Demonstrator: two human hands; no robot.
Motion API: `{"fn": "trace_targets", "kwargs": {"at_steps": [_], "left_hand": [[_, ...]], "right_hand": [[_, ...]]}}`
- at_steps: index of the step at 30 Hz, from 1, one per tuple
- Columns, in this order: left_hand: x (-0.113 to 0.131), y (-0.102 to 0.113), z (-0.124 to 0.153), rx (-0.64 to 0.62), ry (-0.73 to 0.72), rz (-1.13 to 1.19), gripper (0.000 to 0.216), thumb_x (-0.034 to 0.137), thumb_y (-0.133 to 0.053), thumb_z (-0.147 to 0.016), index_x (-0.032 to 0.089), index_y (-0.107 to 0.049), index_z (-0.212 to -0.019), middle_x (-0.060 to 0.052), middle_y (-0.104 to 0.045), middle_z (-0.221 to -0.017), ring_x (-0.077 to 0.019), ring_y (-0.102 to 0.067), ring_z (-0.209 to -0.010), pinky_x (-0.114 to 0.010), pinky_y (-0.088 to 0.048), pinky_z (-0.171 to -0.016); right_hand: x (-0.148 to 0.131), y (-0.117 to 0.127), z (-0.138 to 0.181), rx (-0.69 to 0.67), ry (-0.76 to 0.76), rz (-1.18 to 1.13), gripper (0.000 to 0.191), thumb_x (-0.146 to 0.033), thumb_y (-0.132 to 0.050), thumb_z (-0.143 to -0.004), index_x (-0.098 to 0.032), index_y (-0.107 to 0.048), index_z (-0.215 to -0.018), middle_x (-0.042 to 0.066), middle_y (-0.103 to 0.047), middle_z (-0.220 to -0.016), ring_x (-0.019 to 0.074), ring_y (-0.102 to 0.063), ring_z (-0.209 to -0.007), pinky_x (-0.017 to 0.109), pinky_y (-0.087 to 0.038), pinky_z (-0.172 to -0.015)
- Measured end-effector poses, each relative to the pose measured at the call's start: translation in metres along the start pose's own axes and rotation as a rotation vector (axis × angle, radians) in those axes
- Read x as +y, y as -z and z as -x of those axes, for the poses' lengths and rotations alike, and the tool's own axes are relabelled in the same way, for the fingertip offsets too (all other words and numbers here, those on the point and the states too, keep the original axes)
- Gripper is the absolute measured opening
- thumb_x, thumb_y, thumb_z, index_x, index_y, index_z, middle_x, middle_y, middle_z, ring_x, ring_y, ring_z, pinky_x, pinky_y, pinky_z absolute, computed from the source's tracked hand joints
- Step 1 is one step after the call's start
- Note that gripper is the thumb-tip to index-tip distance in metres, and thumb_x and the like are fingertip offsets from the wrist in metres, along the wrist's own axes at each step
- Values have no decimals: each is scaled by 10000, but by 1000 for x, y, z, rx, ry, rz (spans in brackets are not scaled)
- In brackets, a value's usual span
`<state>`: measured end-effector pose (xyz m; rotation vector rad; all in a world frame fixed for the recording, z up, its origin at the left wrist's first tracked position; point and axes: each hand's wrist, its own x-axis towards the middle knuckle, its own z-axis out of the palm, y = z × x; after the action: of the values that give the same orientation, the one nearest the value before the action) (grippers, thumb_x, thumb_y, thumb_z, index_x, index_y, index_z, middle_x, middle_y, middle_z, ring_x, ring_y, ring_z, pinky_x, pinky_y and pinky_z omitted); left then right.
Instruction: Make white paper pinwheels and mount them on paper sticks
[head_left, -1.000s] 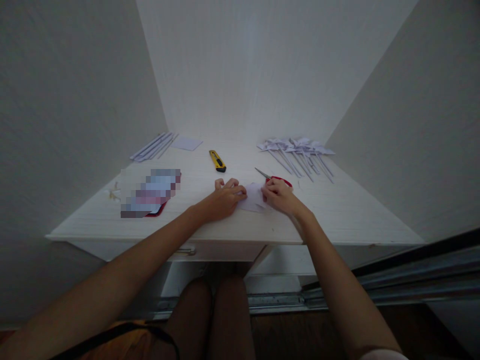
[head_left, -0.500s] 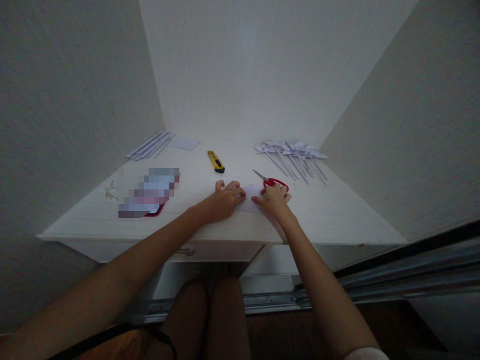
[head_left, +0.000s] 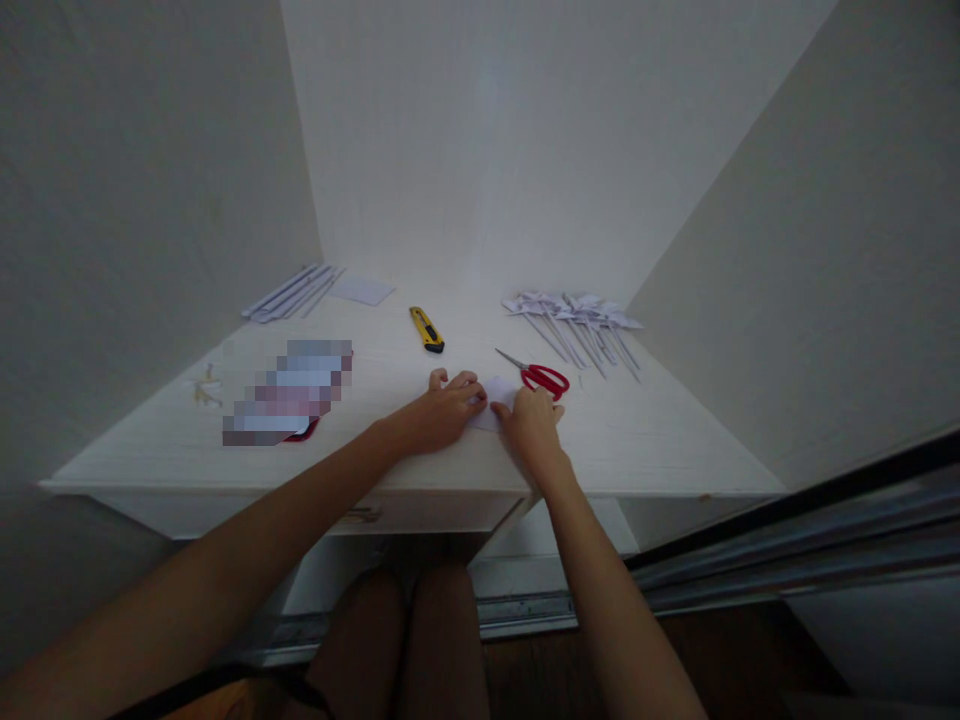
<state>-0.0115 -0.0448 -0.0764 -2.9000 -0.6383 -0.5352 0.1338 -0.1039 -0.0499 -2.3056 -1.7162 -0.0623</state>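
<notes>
A small sheet of white paper [head_left: 495,412] lies on the desk between my two hands. My left hand [head_left: 448,410] holds its left edge, with the thumb and fingers drawn together and the other fingers curled. At the right part of the sheet is my right hand [head_left: 531,425], fingers bent and pressed on the paper, thumb pointing left. Just beyond the right hand rest red-handled scissors [head_left: 526,369], blades pointing to the far left. A yellow utility knife [head_left: 427,329] lies farther back. The fingertips partly cover the paper, so its folds are hard to make out.
Several paper pinwheels on sticks [head_left: 574,318] lie at the back right. Rolled paper sticks [head_left: 292,294] and a flat paper square [head_left: 365,290] are at the back left. A blurred-out phone-like object [head_left: 300,432] lies left. Walls enclose the white desk [head_left: 660,440].
My right hand has shifted slightly left and nearer to me across the paper, uncovering more of the scissors' red handles. My left hand keeps its hold. The whole view has shifted a little.
</notes>
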Motion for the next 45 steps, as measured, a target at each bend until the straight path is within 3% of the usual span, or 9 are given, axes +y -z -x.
{"fn": "trace_targets", "kwargs": {"at_steps": [7,10,16,25,33,37,45], "left_hand": [[-2,-5,1,36,-3,11,379,25,-379,-777,161,-573,-1074,-118,-577,-1119,-266,-401,-1096,-477,-227,-819],[-2,-5,1,40,-2,15,377,25,-379,-778,151,-578,-1072,-123,-579,-1116,-274,-401,-1095,-487,-234,-814],[-2,-5,0,58,4,47,396,13,-395,-744,158,-607,-1045,-121,-583,-1097,-281,-413,-1075,-505,-251,-827],[-5,-14,0,109,-3,73,405,24,-388,-728,168,-622,-1026,-133,-588,-1082,-277,-413,-1042,-503,-262,-807],[-1,-5,0,95,17,55,387,11,-391,-720,164,-620,-991,-118,-598,-1098,-262,-433,-1020,-447,-262,-749],[-1,-4,0,95,27,62,374,26,-403,-727,166,-615,-1002,-109,-602,-1093,-258,-431,-1023,-435,-256,-744],[-1,-2,-1,69,77,187,410,11,-400,-686,177,-624,-987,-90,-627,-1084,-249,-429,-1042,-433,-225,-759]], "right_hand": [[4,-6,-10,8,3,-116,377,-238,-535,-798,5,-555,-1086,267,-559,-1085,334,-483,-1059,421,-362,-873],[13,-8,-16,1,40,-129,333,-242,-570,-777,-14,-592,-1019,255,-544,-1105,313,-488,-1063,409,-345,-914],[23,-14,-31,-17,61,-205,330,-212,-669,-658,-73,-602,-950,181,-585,-1056,241,-530,-995,334,-411,-835],[22,-28,-19,144,49,-383,243,-205,-560,-685,-122,-569,-913,122,-626,-928,218,-551,-876,350,-430,-781],[21,-22,-12,181,191,-555,252,-137,-446,-761,-124,-616,-946,80,-665,-893,151,-600,-791,257,-464,-714],[21,-17,-12,188,285,-570,304,-103,-458,-764,-131,-643,-1004,88,-665,-1004,153,-590,-886,273,-450,-802],[34,-18,-18,122,466,-530,193,-170,-546,-806,-157,-709,-909,81,-647,-908,160,-576,-859,287,-447,-809]]}}
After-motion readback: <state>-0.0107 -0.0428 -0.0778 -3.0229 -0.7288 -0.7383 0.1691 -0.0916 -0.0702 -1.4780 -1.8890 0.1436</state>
